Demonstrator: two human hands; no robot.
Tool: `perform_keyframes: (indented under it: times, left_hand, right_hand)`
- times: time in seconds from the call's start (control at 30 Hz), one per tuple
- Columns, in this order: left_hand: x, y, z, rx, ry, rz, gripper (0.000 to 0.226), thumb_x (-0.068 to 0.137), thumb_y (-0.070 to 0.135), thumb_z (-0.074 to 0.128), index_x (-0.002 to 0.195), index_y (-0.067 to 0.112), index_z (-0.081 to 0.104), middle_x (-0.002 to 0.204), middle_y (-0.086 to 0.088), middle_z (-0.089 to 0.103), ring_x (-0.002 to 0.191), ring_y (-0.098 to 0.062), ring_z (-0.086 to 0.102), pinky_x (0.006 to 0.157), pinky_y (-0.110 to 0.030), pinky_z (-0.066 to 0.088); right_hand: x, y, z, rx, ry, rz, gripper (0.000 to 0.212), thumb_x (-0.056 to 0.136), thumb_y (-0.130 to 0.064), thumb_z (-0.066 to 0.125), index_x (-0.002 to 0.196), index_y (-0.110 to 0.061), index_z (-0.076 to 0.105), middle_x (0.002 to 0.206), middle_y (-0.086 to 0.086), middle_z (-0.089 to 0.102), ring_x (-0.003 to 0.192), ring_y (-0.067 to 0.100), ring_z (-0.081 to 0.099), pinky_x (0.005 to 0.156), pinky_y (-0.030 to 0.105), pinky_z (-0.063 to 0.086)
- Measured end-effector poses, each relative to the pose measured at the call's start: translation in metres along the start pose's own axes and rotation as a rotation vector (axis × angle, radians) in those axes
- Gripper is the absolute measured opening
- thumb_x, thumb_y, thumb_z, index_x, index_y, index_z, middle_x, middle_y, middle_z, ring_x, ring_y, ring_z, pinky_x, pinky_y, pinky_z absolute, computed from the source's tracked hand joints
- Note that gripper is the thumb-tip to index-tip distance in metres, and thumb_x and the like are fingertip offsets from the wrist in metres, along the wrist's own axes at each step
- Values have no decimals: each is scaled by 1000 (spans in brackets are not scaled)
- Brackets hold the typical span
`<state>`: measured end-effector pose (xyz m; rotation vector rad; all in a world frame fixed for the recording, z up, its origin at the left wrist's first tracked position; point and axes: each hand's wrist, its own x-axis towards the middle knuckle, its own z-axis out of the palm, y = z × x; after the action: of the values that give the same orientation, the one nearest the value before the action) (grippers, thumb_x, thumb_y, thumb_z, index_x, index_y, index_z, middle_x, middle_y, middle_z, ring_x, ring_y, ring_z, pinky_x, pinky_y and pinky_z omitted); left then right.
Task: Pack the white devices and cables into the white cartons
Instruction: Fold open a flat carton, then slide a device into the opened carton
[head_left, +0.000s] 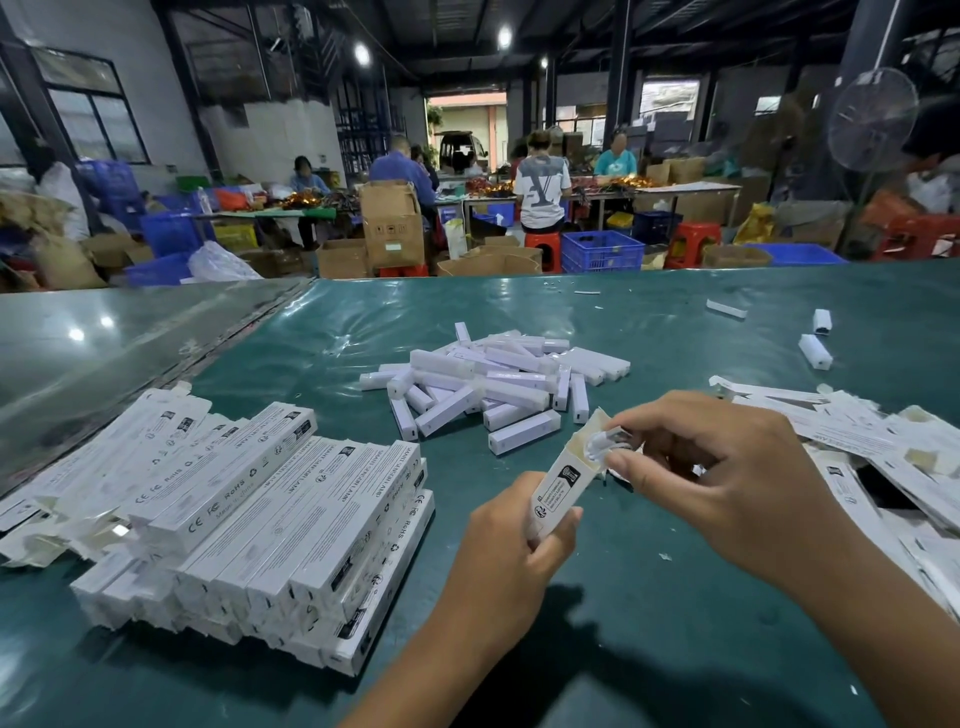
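On the green desk (675, 623), packed cartons (249, 525) are lying stacked at nine o'clock and loose white devices (493, 384) at twelve. At centre, the left hand (511, 551) is gripping an open carton (563, 480) with curled fingers. The right hand (727, 467) is pinching a coiled white cable (602, 444) at its mouth.

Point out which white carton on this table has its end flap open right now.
The carton gripped in the left hand, its top flap open while the right hand pinches a white cable at its mouth. The stacked cartons left are closed.

Distant workers (542, 179), blue crates (601, 251), fan (871, 119)
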<state>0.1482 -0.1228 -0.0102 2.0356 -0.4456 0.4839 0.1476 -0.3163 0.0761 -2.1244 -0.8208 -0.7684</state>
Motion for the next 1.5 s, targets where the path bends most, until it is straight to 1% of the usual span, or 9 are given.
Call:
perform_keyframes:
  times: [0.43, 0.67, 0.83, 1.0, 1.1, 1.2, 1.3, 1.4, 1.5]
  left_hand:
    - [0, 0, 1, -10, -7, 17, 13, 98, 30, 64, 88, 27, 56, 66, 17, 50, 60, -6, 42, 55, -14, 31]
    - [-1, 1, -1, -21, 20, 2, 21, 97, 34, 63, 80, 37, 50, 63, 22, 51, 56, -4, 43, 53, -11, 32]
    - [-1, -1, -2, -74, 44, -23, 22, 97, 34, 65, 81, 24, 55, 55, 18, 46, 50, -5, 37, 49, -13, 28]
    - [-3, 3, 0, -151, 69, -38, 41, 92, 57, 57, 93, 16, 61, 53, 15, 38, 50, -5, 31, 49, -15, 25]
    - [-4, 5, 1, -180, 58, -46, 28, 93, 49, 60, 97, 22, 61, 54, 18, 45, 49, -4, 34, 49, -13, 28]
    - [-4, 10, 1, -310, 53, -32, 33, 93, 36, 64, 124, 38, 50, 87, 15, 67, 61, -7, 52, 56, -20, 42]
    - [-4, 12, -8, -306, 138, 98, 49, 94, 34, 61, 138, 41, 42, 127, 7, 63, 110, -21, 65, 87, -29, 53]
    - [-2, 12, -15, -221, 158, 201, 38, 97, 36, 60, 134, 40, 50, 130, 8, 61, 113, -23, 63, 90, -37, 53]
    - [0, 12, -17, -212, 156, 246, 30, 96, 39, 65, 125, 36, 56, 122, 7, 60, 104, -24, 64, 79, -48, 57]
  right_hand:
    - [-6, -4, 17, -108, -126, 116, 39, 91, -62, 45, 100, -41, 77, 85, -13, 47, 84, 7, 52, 71, 12, 36]
    - [-6, -4, 18, -29, -142, 104, 33, 90, -62, 48, 104, -43, 71, 82, -17, 52, 82, 7, 56, 72, 13, 38]
    - [-7, -2, 17, -8, -23, 31, 27, 94, -49, 54, 109, -33, 70, 72, -16, 57, 66, 5, 55, 63, 11, 38]
    - [-8, -1, 20, 5, 0, -67, 27, 97, -33, 56, 107, -18, 76, 88, -23, 61, 78, -5, 57, 72, 8, 39]
    - [-10, 1, 26, 4, -8, -74, 26, 98, -33, 58, 112, -20, 75, 85, -16, 62, 76, -6, 55, 72, 10, 41]
    - [-11, 4, 27, -1, -2, -83, 23, 98, -33, 60, 113, -21, 74, 85, -12, 65, 75, -3, 56, 79, 25, 48]
    - [-10, 6, 27, 8, -19, -104, 23, 99, -30, 60, 116, -22, 74, 86, -15, 63, 78, -1, 58, 83, 30, 48]
    - [-11, 6, 28, 59, -56, -46, 24, 100, -35, 58, 117, -29, 74, 92, -11, 70, 77, 14, 65, 79, 36, 50]
    - [-8, 2, 29, 463, 66, 220, 21, 94, -33, 59, 107, -25, 73, 91, -1, 72, 81, 21, 67, 63, 33, 53]
